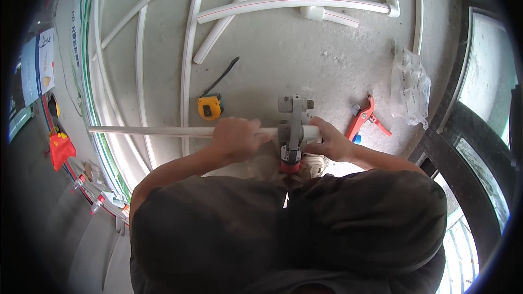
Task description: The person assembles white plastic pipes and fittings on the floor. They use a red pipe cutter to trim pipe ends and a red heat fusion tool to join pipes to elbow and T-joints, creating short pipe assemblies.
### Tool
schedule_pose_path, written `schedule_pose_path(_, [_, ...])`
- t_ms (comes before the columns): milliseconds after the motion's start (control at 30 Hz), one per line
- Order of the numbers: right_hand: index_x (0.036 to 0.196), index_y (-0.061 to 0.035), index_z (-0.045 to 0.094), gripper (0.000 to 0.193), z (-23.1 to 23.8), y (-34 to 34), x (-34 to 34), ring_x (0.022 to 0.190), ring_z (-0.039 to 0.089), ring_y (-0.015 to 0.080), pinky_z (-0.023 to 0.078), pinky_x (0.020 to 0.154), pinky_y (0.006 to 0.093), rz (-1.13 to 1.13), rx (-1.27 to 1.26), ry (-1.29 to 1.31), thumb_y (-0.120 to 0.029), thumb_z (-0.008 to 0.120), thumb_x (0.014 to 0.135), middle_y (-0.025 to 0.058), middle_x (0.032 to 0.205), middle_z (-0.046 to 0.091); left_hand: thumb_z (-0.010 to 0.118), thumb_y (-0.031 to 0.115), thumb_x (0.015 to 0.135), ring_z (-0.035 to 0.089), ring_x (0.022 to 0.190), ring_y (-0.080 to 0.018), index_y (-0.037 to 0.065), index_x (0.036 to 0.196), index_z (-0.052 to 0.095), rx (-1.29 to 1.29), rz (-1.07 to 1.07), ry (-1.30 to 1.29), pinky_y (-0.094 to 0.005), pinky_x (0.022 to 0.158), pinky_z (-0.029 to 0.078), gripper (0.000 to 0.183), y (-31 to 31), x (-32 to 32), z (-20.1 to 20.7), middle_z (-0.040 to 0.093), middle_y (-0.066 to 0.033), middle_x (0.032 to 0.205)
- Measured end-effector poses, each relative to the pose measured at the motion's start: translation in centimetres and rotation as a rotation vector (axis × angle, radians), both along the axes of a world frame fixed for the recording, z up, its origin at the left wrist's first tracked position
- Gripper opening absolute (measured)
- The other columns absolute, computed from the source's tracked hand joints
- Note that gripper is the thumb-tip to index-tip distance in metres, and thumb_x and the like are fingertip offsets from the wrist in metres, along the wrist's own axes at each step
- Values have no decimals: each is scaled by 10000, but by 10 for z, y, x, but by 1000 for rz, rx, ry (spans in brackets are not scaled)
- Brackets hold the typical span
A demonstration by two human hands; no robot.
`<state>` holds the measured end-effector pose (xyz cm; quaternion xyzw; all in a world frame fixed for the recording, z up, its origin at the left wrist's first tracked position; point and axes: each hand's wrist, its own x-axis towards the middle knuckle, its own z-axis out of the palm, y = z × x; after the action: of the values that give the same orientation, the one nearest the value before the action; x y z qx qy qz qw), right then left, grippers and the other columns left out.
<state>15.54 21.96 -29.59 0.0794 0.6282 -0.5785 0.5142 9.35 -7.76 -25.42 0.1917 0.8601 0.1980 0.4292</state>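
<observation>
A pipe fusion welder (295, 122) stands upright between my feet, its grey heating plate carrying round dies and its red part lowest. My left hand (237, 139) is closed around a long white plastic pipe (147, 130), whose right end meets the left side of a die. On the opposite side of the plate, my right hand (331, 141) grips a short white pipe fitting (311, 132) against the die. How deep either piece sits on its die cannot be made out. A yellow tape measure (210, 107) lies on the floor beyond my left hand.
A red pipe cutter (364, 117) lies right of my right hand, near a crumpled clear plastic bag (409, 84). Several white pipes (140, 65) lie at the left, and a pipe with an elbow (294, 2) lies farther off. A dark frame (463, 130) borders the right.
</observation>
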Motion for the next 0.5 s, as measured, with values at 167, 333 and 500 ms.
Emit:
schedule_pose_path(167, [1296,11,542,562,-4,0,3,1137,625,292,500,993,411,-88,-68,-37,-198,801,842,193,1152,650,729,415,937,674,762,-454,35,797,651,-3,4,-31,-554,681,477,412,1,-4,0,689,-206,756])
schedule_pose_path(333, [1324,11,532,570,-9,0,3,1137,626,282,509,998,411,-18,-50,-3,-171,791,851,174,1176,647,676,454,964,694,734,-432,38,803,677,28,-6,-14,-548,677,503,447,-1,-5,1,705,-208,754])
schedule_pose_path(500, [1342,15,507,579,4,-1,-8,1110,615,242,525,969,401,18,-27,4,-155,788,865,148,1171,628,686,451,961,688,724,-438,36,808,674,5,-22,-26,-554,669,497,443,1,-6,3,696,-213,742])
